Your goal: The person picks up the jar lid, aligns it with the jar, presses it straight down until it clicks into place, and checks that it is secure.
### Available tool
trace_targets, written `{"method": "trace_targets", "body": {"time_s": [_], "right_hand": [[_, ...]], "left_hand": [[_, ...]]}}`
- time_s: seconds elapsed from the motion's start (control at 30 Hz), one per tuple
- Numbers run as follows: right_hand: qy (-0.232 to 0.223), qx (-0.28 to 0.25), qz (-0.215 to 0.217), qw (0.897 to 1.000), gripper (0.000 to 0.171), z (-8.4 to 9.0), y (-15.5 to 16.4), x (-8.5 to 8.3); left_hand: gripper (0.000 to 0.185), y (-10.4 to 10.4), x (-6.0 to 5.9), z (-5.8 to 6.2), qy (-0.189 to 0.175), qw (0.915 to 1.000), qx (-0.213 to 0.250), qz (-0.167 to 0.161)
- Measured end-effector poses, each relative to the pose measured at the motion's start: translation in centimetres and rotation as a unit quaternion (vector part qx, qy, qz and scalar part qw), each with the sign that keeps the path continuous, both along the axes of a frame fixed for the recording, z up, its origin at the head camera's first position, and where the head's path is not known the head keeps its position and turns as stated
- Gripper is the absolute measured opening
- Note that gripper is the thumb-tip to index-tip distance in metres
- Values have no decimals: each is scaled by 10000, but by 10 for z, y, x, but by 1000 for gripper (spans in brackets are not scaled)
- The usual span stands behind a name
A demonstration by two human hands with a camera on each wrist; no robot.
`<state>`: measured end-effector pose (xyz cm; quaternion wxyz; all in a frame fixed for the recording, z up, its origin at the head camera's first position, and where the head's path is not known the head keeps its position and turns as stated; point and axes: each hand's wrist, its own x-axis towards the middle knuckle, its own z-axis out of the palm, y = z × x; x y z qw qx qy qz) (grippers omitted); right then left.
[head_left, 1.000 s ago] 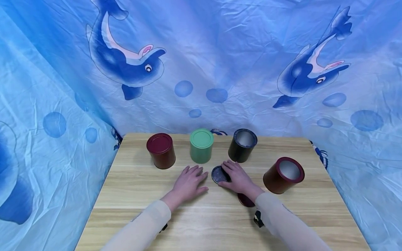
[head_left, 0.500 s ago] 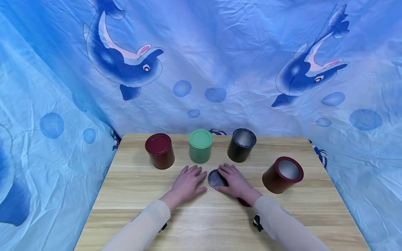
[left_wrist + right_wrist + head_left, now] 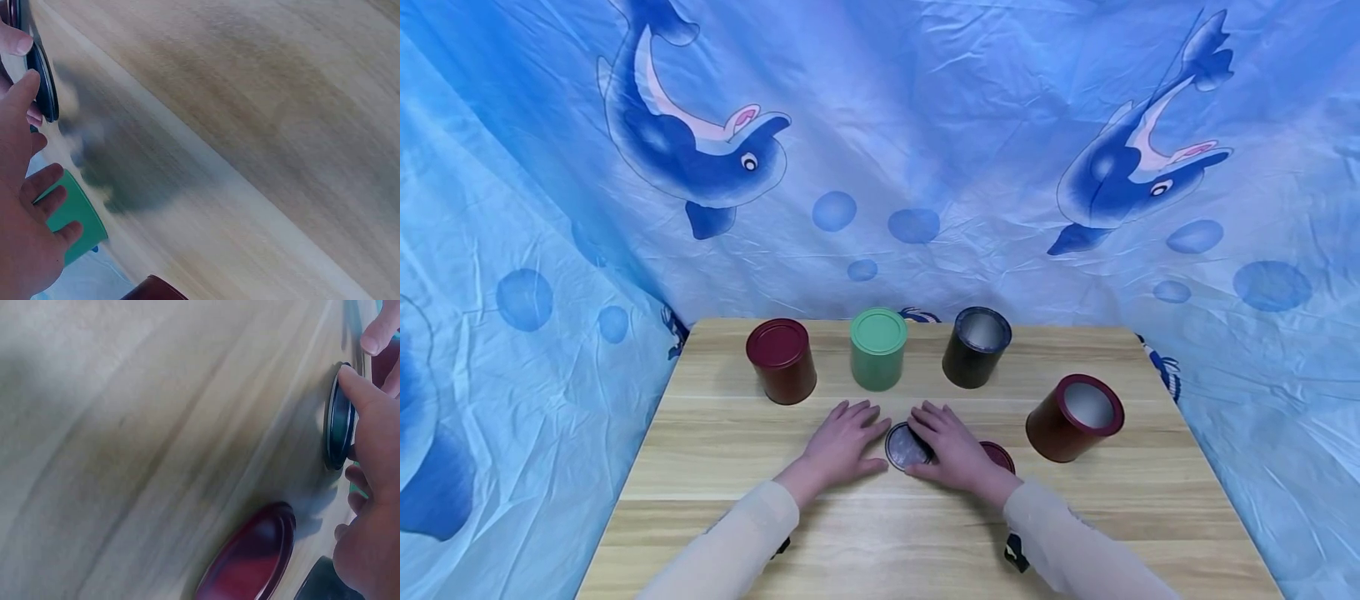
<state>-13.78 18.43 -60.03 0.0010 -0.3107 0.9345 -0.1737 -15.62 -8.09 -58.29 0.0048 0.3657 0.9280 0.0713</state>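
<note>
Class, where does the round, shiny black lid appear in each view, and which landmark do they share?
Head: round, shiny black lid, below centre.
Left wrist: lid near the left edge, upper half.
Right wrist: lid near the right edge, upper half.
Shared landmark: right hand, holding the lid.

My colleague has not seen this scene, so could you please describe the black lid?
On the table, look nearer than the green can, between the left hand and the right hand. The black lid is there, gripped by the right hand; unlike the red lid beside that hand, its rim is black.
</note>
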Motion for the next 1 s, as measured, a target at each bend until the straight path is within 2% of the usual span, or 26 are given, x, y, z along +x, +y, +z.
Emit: {"method": "trace_targets", "body": {"time_s": [0.3, 0.47, 0.63, 1.0], "right_hand": [[-266, -121, 18, 9996, 82, 10, 8, 6], [-198, -203, 162, 9995, 82, 12, 19, 4], [-143, -67, 264, 9995, 83, 10, 24, 0], [-358, 124, 209, 9991, 82, 12, 22, -2]], "left_hand": [[74, 1, 2, 0, -68, 9999, -5, -150], [77, 3, 2, -1, -23, 9999, -29, -128], [79, 5, 1, -2, 33, 9998, 25, -182], [76, 8, -1, -5, -17, 9998, 54, -181]]}}
